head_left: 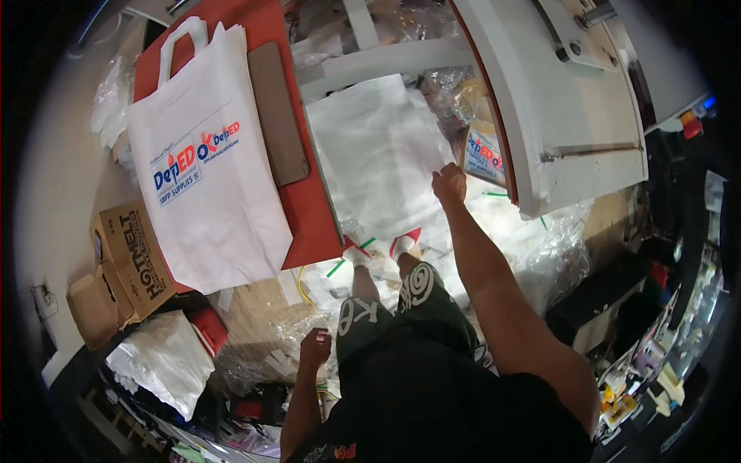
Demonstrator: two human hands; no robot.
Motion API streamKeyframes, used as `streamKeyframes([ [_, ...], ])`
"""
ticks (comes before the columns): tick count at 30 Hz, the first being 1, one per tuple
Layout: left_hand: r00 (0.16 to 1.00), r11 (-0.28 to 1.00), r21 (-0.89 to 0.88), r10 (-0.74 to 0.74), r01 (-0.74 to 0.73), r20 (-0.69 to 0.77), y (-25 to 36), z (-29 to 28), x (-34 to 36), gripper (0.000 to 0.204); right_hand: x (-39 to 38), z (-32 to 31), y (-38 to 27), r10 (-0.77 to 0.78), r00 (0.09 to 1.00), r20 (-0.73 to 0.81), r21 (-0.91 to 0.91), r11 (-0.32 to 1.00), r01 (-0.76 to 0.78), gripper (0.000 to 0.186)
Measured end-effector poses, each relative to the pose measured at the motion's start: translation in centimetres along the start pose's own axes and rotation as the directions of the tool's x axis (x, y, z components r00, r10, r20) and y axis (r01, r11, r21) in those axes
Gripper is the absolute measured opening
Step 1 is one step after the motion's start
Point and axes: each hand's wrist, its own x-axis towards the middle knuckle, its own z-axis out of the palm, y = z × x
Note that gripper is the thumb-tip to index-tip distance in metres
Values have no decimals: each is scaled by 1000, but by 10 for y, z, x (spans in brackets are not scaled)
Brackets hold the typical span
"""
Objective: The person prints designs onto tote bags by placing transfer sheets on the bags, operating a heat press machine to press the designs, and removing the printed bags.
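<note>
My right hand (450, 184) is closed on the right edge of a plain white fabric bag (370, 147). The bag hangs flat in front of my legs, its visible side blank, with a second layer showing along its upper right edge. Down beside my left thigh is my left hand (315, 347), fingers curled in; whatever it may hold is hidden. To the left, a stack of white tote bags (208, 224) with blue and red print lies on a red board (270, 19), a handle loop sticking up at the far end. A flat brown slab (278, 116) lies beside the stack.
A large white machine panel (571, 116) rises at the right. Under it stands a box (484, 150) with a printed bag on it. An open cardboard box (127, 266) and a white plastic sack (164, 363) are at the left. Clear plastic wrap (552, 251) litters the floor.
</note>
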Motion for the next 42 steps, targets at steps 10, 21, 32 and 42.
streamKeyframes([
  [10, 976, 970, -111, 210, -214, -53, 110, 18, 37, 26, -1, -3, -7, 55, 997, -52, 96, 994, -50, 43],
  [21, 966, 958, -131, 250, -256, -59, 120, 47, 54, 22, 3, -5, 21, -17, 969, -246, -47, 999, 5, 36],
  [32, 896, 287, -866, 52, 409, 440, 193, 46, 114, 66, -155, -159, 77, -59, 834, 549, 549, 778, -306, 34],
  [42, 875, 781, -498, 477, -378, 84, 227, -77, -10, 74, -194, -183, 40, -25, 802, 597, 609, 665, -432, 77],
])
